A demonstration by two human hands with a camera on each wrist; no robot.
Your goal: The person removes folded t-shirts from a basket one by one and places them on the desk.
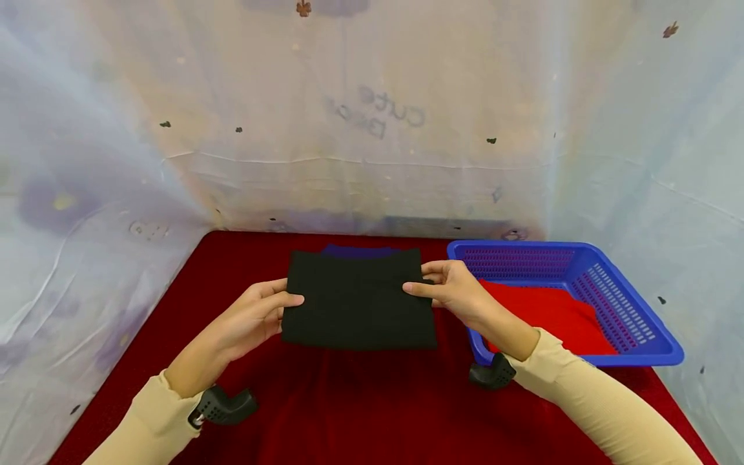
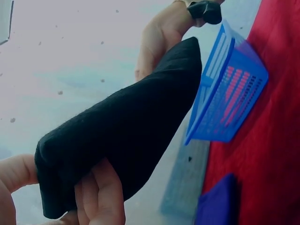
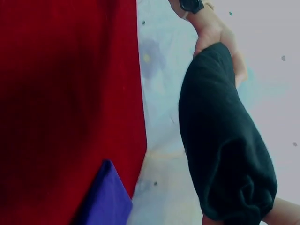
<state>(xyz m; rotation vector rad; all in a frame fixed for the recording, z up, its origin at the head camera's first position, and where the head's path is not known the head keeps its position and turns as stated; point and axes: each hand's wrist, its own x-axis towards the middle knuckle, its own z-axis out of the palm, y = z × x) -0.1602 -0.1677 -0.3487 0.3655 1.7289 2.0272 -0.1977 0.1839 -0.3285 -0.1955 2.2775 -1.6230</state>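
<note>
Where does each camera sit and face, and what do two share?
Head: worn there, facing forward and down on the folded black cloth; both sleeves, left grip, right grip show.
Left wrist: worn there, facing the blue basket; left grip near, right grip beyond.
Right wrist: worn there, facing the left grip; right grip partly shows.
Both wrist views share the black cloth and purple cloth.

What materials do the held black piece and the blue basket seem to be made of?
Black piece: probably fabric, matte; it bends softly and wrinkles, but the fibre is unclear.
Blue basket: likely moulded plastic, smooth and satin-looking, with stiff, evenly perforated walls.
</note>
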